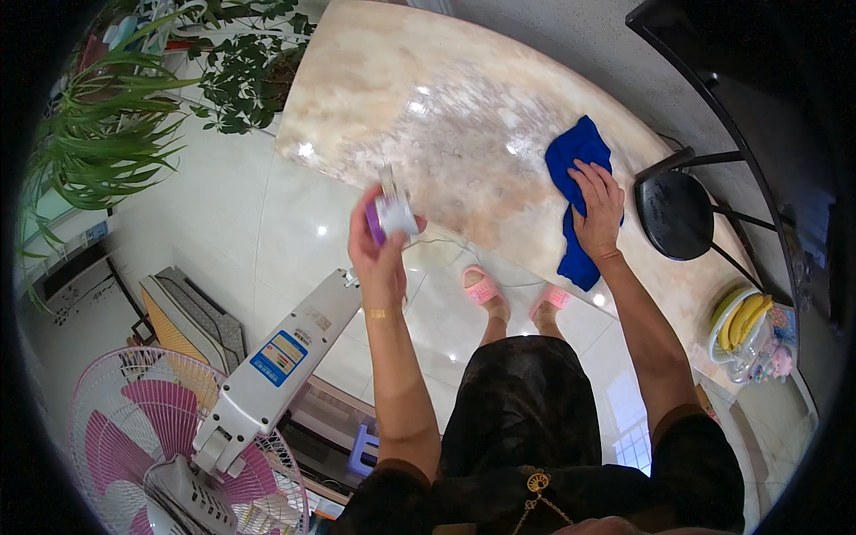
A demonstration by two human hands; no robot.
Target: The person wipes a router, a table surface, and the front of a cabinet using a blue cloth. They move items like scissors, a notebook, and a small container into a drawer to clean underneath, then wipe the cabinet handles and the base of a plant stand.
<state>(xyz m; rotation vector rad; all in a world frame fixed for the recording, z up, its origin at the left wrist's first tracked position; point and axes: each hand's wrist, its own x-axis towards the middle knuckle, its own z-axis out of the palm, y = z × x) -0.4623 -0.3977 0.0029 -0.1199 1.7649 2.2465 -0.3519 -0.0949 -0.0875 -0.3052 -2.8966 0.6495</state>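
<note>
My left hand [378,257] grips a small white-and-purple container [396,215], held above the near edge of the marble tabletop [481,190]. A narrow clear part, blurred, sticks up past its far side, and I cannot make out what it is. Under my right hand [598,217] is a crumpled blue cloth [580,147], pressed flat to the marble with spread fingers on top. The cloth stretches from beyond my fingertips down to the table's near edge. Clear droplet-like spots show on the stone between the two hands.
Right of the cloth stands the round black base [674,217] of a television [769,93]. A basket with bananas [743,321] sits at the table's right end. An electric fan [247,381] with pink blades is at lower left. Potted plants [100,127] fill the upper left.
</note>
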